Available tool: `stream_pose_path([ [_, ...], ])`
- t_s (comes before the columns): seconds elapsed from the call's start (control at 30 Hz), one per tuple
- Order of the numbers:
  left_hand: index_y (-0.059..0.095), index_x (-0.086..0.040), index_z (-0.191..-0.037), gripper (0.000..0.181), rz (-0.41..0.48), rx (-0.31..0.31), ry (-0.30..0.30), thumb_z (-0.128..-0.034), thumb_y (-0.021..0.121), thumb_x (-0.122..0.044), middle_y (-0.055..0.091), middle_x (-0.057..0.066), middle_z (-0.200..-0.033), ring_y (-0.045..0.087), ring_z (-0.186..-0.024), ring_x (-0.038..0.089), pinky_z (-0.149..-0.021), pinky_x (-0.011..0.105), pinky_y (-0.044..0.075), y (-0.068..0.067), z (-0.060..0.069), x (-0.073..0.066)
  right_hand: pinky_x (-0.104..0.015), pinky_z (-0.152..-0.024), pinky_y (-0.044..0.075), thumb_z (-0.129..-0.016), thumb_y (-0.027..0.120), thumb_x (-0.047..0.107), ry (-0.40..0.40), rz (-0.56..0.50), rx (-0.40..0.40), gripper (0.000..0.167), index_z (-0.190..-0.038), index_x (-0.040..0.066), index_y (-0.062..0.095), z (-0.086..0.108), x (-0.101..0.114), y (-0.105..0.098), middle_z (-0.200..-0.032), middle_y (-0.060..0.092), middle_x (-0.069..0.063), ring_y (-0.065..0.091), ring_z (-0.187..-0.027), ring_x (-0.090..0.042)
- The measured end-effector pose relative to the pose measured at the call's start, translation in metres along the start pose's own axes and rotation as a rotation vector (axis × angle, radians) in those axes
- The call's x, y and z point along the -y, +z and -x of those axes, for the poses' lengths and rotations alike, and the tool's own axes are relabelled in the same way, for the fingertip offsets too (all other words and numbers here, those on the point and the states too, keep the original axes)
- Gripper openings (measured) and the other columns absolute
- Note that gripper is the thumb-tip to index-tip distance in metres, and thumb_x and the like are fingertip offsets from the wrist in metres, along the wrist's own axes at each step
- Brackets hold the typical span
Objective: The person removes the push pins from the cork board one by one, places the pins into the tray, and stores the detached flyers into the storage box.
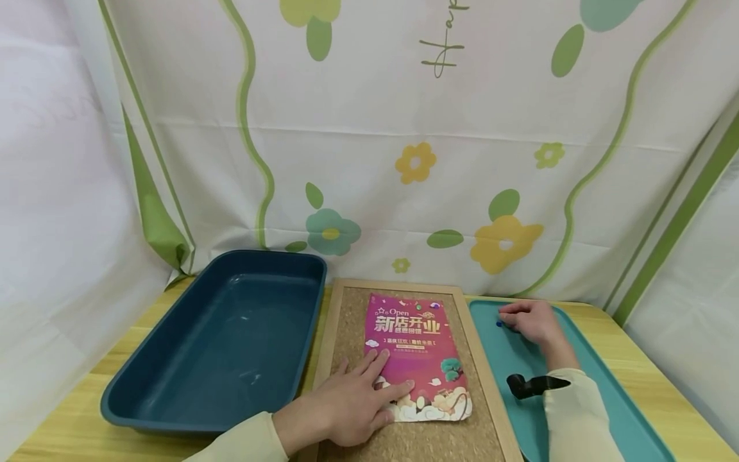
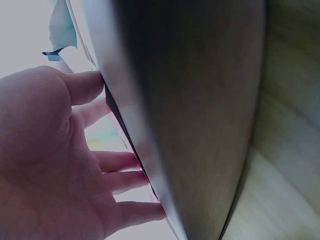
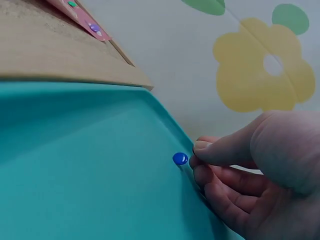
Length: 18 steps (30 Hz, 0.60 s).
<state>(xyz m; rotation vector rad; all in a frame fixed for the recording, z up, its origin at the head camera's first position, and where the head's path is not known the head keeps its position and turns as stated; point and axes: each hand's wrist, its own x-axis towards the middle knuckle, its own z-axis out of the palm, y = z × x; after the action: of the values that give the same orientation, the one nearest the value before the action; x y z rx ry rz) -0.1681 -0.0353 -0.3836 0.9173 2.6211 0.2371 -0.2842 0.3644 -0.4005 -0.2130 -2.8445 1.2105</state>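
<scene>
On the cork board (image 1: 352, 321) lies a pink and purple poster (image 1: 412, 366), with a green pin (image 3: 72, 4) and a purple pin (image 3: 94, 27) at its upper edge. The left hand (image 1: 352, 401) rests with spread fingers on the poster's lower left part; the left wrist view shows this hand (image 2: 65, 160) from the palm side at the board's edge. Over the far end of the teal tray (image 3: 100, 165), the right hand (image 3: 250, 175) has curled fingers, thumb against the index finger, nothing visible between them. A blue pin (image 3: 180, 158) sits just beside its fingertips, apart from them.
A large dark blue basin (image 1: 231, 346) stands on the wooden table (image 1: 110, 359) left of the board. The teal tray lies along the board's right side. A black strap end (image 1: 537, 385) sticks out from the right wrist. Behind hangs a flowered white cloth (image 1: 369, 167).
</scene>
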Motion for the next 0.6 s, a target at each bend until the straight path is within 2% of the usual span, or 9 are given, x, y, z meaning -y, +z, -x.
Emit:
stream_pose_path([
  [0.27, 0.035, -0.058, -0.159, 0.058, 0.005, 0.006, -0.011, -0.1058, 0.056, -0.05, 0.021, 0.001, -0.179, 0.022, -0.166, 0.032, -0.123, 0.07, 0.033, -0.001, 0.001, 0.0, -0.027, -0.074, 0.052, -0.102, 0.069, 0.018, 0.025, -0.004, -0.004, 0.031, -0.122, -0.004, 0.076, -0.002, -0.007, 0.002, -0.12, 0.076, -0.021, 0.063, -0.083, -0.002],
  [0.6, 0.034, -0.058, -0.159, 0.059, 0.003, 0.003, 0.0, -0.1055, 0.056, -0.05, 0.022, 0.0, -0.179, 0.023, -0.165, 0.031, -0.123, 0.07, 0.034, 0.0, 0.0, 0.0, -0.03, -0.071, 0.05, -0.101, 0.07, 0.019, 0.056, -0.002, -0.007, 0.028, -0.118, -0.001, 0.079, -0.003, -0.012, 0.001, -0.116, 0.075, -0.02, 0.062, -0.085, -0.011],
])
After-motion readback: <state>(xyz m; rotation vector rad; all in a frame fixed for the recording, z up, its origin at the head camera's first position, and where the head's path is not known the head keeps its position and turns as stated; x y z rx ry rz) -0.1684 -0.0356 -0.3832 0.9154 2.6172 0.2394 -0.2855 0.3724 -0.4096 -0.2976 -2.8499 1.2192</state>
